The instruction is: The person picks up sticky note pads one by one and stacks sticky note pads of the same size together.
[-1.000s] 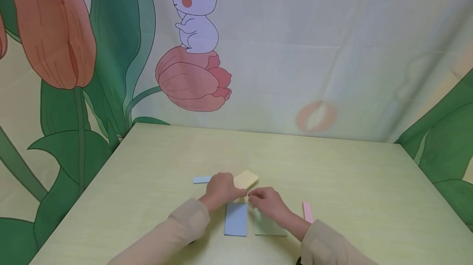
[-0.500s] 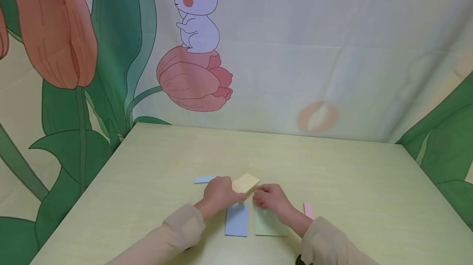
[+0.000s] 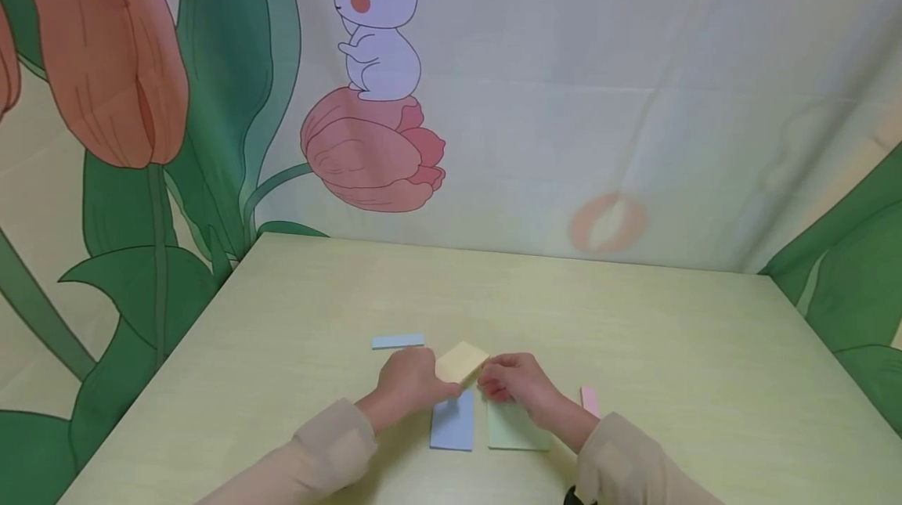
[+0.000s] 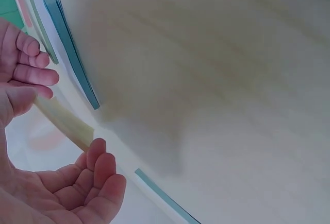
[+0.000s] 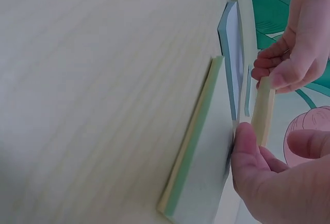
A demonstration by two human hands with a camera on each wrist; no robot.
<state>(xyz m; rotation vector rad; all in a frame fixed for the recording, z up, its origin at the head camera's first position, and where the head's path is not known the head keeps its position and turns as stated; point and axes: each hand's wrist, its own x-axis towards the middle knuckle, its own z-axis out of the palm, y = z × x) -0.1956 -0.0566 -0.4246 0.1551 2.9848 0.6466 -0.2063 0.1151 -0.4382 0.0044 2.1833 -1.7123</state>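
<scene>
A pale yellow sticky-note pad (image 3: 462,362) is held tilted above the table, between both hands. The left hand (image 3: 412,380) grips its left side, thumb at the near edge and fingers round the far end, as the left wrist view shows. At the pad's right corner, the fingertips of the right hand (image 3: 520,384) are curled and pinch the edge. Below lie a blue pad (image 3: 452,428) and, to its right, a light green pad (image 3: 517,431), partly under the right hand. The green pad (image 5: 203,147) shows a thick edge in the right wrist view.
Behind the left hand lies a narrow light blue strip pad (image 3: 398,341). A pink strip pad (image 3: 589,400) shows beside the right forearm, partly hidden by it. The pale wood table (image 3: 676,340) ends at a hanging cloth (image 3: 521,98) printed with tulips and a rabbit.
The left hand has moved left and toward the viewer with the yellow pad, uncovering more of the blue strip. The right hand shifted slightly and now meets the pad's corner.
</scene>
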